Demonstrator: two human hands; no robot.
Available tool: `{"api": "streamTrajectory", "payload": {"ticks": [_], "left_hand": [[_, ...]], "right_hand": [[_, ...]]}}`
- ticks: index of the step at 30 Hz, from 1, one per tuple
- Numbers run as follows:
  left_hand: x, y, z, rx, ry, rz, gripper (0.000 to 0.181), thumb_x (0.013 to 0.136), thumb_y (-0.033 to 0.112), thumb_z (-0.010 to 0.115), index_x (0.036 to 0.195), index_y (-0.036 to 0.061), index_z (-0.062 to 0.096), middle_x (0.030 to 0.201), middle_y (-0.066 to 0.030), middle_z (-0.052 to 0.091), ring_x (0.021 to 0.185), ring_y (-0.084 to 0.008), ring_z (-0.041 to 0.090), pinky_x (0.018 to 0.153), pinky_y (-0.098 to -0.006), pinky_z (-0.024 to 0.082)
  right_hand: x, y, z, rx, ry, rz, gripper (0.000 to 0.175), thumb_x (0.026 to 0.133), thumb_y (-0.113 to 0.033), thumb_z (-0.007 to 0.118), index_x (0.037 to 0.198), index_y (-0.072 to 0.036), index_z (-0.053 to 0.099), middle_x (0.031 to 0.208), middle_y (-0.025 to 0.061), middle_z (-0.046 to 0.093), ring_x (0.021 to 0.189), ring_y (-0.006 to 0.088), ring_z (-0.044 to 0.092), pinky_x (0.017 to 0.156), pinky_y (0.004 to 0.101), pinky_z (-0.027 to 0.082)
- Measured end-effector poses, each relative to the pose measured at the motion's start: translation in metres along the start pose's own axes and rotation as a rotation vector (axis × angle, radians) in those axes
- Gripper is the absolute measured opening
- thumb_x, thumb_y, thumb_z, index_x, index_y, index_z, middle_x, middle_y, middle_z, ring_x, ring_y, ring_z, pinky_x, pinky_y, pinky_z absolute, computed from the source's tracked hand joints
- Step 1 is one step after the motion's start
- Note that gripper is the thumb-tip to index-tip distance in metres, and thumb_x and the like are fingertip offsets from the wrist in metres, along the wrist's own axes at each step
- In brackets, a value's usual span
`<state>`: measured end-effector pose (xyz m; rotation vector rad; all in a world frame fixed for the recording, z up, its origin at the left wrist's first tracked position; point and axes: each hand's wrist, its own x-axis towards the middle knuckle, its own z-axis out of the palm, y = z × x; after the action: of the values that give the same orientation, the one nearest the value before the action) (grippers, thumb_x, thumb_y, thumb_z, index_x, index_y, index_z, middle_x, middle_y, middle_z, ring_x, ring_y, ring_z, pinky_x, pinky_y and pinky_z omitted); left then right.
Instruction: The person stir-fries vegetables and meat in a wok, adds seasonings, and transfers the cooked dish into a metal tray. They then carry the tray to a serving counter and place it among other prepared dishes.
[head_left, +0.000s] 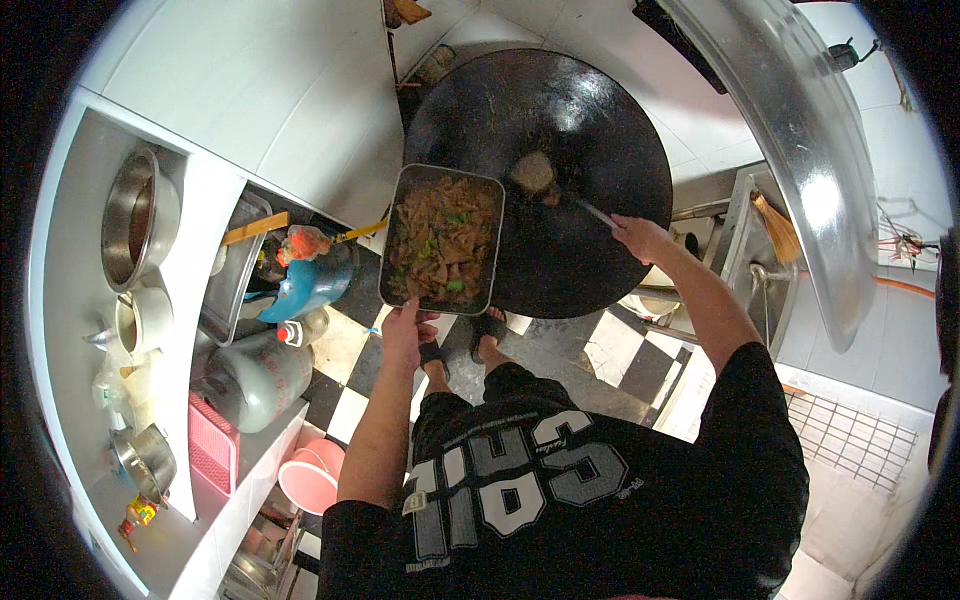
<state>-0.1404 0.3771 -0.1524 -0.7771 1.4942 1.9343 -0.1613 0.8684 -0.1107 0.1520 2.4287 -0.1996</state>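
Note:
My left hand (405, 334) grips the near edge of a rectangular metal tray (498, 247), its thumb over the rim. Sliced brown food with green pieces (442, 240) fills much of the tray, which is held above the left side of a large black wok (600, 135). My right hand (643, 238) is closed around the handle of a metal wok utensil (592, 211) that reaches into the wok. At its far end shows a brownish patch (534, 176); whether this is the utensil's head or food on it, I cannot tell.
A gas cylinder (259, 382), a blue container (319, 289) and a red-capped bottle (304, 328) stand at left. Below them is a pink bucket (311, 472). Metal bowls (142, 217) line a shelf. A large translucent curved cover (795, 135) and a brush (776, 229) are at right.

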Motion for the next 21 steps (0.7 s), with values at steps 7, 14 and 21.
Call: {"api": "streamTrajectory", "payload": {"ticks": [7,14,21], "left_hand": [[-0.003,0.007,-0.002,0.052,-0.003,0.016,0.032,0.096,0.030,0.053,0.099,-0.0012,0.057,0.079,-0.0127,0.068,0.050,-0.0161,0.060,0.043,-0.0280,0.046],[0.005,0.007,-0.001,0.008,0.028,-0.031,0.030,0.097,0.031,0.052,0.094,0.0010,0.057,0.078,-0.0122,0.068,0.047,-0.0150,0.057,0.043,-0.0277,0.046],[0.009,0.010,0.005,-0.009,0.022,-0.019,0.031,0.096,0.031,0.054,0.093,0.0003,0.057,0.078,-0.0139,0.069,0.045,-0.0164,0.056,0.041,-0.0293,0.045]], "right_hand": [[0.071,-0.038,-0.046,0.494,0.115,0.110,0.048,0.100,-0.033,0.047,0.146,-0.024,0.038,0.071,0.0077,0.056,0.059,0.0188,0.058,0.054,0.0355,0.050],[-0.030,-0.009,0.025,0.257,-0.227,0.043,0.050,0.100,-0.025,0.045,0.148,-0.020,0.033,0.079,0.0072,0.056,0.060,0.0136,0.053,0.052,0.0319,0.049],[-0.167,-0.065,-0.017,0.761,-0.563,0.224,0.055,0.101,-0.031,0.040,0.151,-0.015,0.025,0.056,-0.0015,0.046,0.041,0.0089,0.042,0.039,0.0258,0.037]]}}
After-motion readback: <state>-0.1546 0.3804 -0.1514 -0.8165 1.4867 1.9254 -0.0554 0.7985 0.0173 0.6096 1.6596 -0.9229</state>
